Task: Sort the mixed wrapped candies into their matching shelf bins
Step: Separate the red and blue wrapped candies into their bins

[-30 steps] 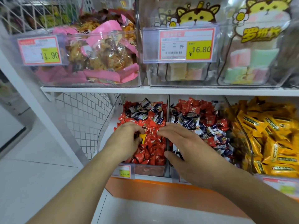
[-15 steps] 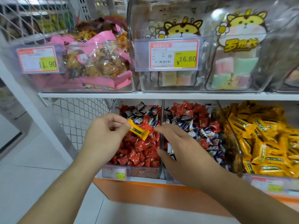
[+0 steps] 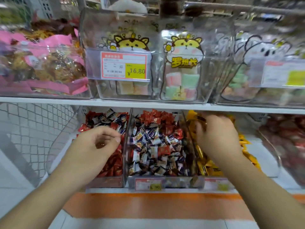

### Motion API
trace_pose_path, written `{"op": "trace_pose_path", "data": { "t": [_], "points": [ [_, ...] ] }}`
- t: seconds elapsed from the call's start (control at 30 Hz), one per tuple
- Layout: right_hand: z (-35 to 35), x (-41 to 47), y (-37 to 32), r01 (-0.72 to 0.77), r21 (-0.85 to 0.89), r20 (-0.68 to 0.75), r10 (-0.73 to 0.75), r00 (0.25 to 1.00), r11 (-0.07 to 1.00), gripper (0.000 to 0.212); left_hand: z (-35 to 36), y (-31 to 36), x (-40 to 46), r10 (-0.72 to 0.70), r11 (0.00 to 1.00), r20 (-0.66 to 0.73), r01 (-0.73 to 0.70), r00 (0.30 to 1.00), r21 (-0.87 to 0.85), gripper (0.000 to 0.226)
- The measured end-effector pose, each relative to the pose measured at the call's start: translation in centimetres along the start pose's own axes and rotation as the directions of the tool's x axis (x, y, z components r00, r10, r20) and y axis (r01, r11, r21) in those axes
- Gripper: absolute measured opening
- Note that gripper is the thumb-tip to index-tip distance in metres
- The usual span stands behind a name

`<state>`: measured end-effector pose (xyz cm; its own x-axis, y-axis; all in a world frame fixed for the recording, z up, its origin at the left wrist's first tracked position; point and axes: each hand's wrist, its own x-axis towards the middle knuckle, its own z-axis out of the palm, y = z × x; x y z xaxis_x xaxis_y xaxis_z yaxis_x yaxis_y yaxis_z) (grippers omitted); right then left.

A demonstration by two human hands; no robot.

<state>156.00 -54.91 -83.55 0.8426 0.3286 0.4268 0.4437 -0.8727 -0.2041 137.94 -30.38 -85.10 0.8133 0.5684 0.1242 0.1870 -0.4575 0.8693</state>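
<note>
Left hand (image 3: 97,142): lower left of centre, over the red-candy bin (image 3: 105,162); fingers loosely curled, nothing visible in them
Right hand (image 3: 217,136): right of centre, reaching into the yellow-candy bin (image 3: 245,146); blurred, cannot tell whether it holds anything
Middle bin (image 3: 158,146): between the hands; mixed blue, white and red wrapped candies
Price tag (image 3: 123,66): upper shelf, reads 16.80

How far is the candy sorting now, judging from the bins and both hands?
Still early. Done: I cannot confirm any finished bin. In hand: the right hand reaches into the yellow candy bin; blur hides whether it holds a candy. The left hand hovers over the red candy bin, fingers loosely curled, apparently holding nothing. Left: the middle bin mixes red and blue-white candies, and blue-white ones lie at the back of the red bin.
</note>
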Motion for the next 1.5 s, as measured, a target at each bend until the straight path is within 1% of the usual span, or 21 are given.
{"op": "trace_pose_path", "data": {
  "t": [0.03,0.07,0.13,0.17,0.23,0.3,0.37,0.43,0.5,0.57,0.6,0.67,0.73,0.83,0.93,1.03,1.2,1.3,1.37,1.5],
  "points": [
    [-0.3,0.6,0.7,-0.067,-0.056,0.031,0.069,0.997,0.996,0.029,-0.3,-0.4,0.3,-0.001,1.000,-0.017,0.001,1.000,0.015,0.012],
    [-0.3,1.0,1.0,-0.101,-0.086,0.056,0.106,0.993,0.991,0.030,-0.7,-0.8,0.6,0.000,0.999,-0.040,0.002,0.999,0.044,0.013],
    [0.0,1.0,0.6,-0.084,-0.069,0.083,0.090,0.992,0.994,0.031,-1.6,-1.9,1.4,-0.002,0.988,-0.087,0.016,0.996,0.151,0.016],
    [0.2,0.7,-0.1,-0.048,-0.022,0.102,0.050,0.994,0.999,0.032,-2.1,-2.5,1.7,-0.002,0.975,-0.108,0.026,0.994,0.222,0.019],
    [0.6,-0.4,-2.1,0.040,0.114,0.171,-0.059,0.984,0.993,0.045,-2.9,-3.9,2.4,0.015,0.937,-0.121,0.028,0.993,0.347,0.025],
    [1.0,-1.7,-4.2,0.162,0.279,0.219,-0.227,0.949,0.946,0.054,-3.3,-5.3,2.7,0.024,0.903,-0.095,0.019,0.995,0.429,0.029],
    [2.0,-3.1,-6.2,0.303,0.387,0.216,-0.405,0.888,0.871,0.057,-3.3,-6.4,2.7,0.032,0.866,-0.047,-0.004,0.998,0.500,0.029],
    [3.0,-4.2,-7.7,0.403,0.443,0.206,-0.529,0.823,0.801,0.056,-3.1,-7.2,2.9,0.043,0.814,0.021,-0.047,0.999,0.579,0.032],
    [3.9,-4.9,-9.0,0.474,0.486,0.201,-0.621,0.757,0.734,0.054,-2.9,-7.7,3.0,0.026,0.775,0.102,-0.084,0.994,0.626,0.041],
    [4.8,-5.3,-10.0,0.514,0.523,0.201,-0.685,0.700,0.679,0.052,-2.6,-8.3,3.4,0.004,0.751,0.179,-0.121,0.984,0.649,0.043],
    [5.2,-5.4,-10.4,0.524,0.534,0.201,-0.702,0.683,0.664,0.052,-2.6,-8.5,3.6,-0.007,0.744,0.202,-0.130,0.979,0.655,0.044],
    [6.0,-5.6,-10.7,0.519,0.539,0.216,-0.704,0.676,0.664,0.050,-2.6,-8.7,4.0,-0.036,0.757,0.223,-0.119,0.974,0.643,0.049],
    [6.4,-5.7,-10.8,0.506,0.536,0.220,-0.690,0.690,0.676,0.049,-2.6,-8.6,4.2,-0.062,0.778,0.241,-0.105,0.968,0.620,0.053],
    [6.5,-5.6,-10.7,0.499,0.542,0.206,-0.682,0.702,0.676,0.049,-2.6,-8.7,4.4,-0.055,0.775,0.235,-0.107,0.970,0.623,0.043],
    [6.6,-5.5,-10.8,0.506,0.541,0.193,-0.685,0.703,0.672,0.048,-2.6,-8.9,4.5,-0.055,0.777,0.191,-0.078,0.980,0.625,0.028],
    [6.6,-5.6,-10.8,0.507,0.540,0.181,-0.681,0.710,0.672,0.049,-2.5,-8.9,4.6,-0.059,0.809,0.141,-0.036,0.988,0.587,0.015],
    [6.6,-5.6,-10.8,0.510,0.537,0.172,-0.679,0.714,0.673,0.049,-2.6,-8.8,5.0,-0.064,0.851,-0.027,0.068,0.998,0.520,0.013],
    [6.7,-5.6,-10.8,0.506,0.538,0.172,-0.675,0.717,0.674,0.049,-3.1,-8.6,5.5,0.030,0.897,-0.113,0.022,0.993,0.441,0.012],
    [6.7,-5.6,-10.7,0.505,0.540,0.174,-0.676,0.716,0.673,0.049,-3.5,-8.6,5.5,0.078,0.899,-0.123,-0.016,0.989,0.438,0.015],
    [6.7,-5.6,-10.6,0.509,0.539,0.175,-0.680,0.712,0.671,0.049,-3.9,-8.7,5.0,0.148,0.833,0.000,-0.125,0.989,0.539,0.018]
  ]
}}
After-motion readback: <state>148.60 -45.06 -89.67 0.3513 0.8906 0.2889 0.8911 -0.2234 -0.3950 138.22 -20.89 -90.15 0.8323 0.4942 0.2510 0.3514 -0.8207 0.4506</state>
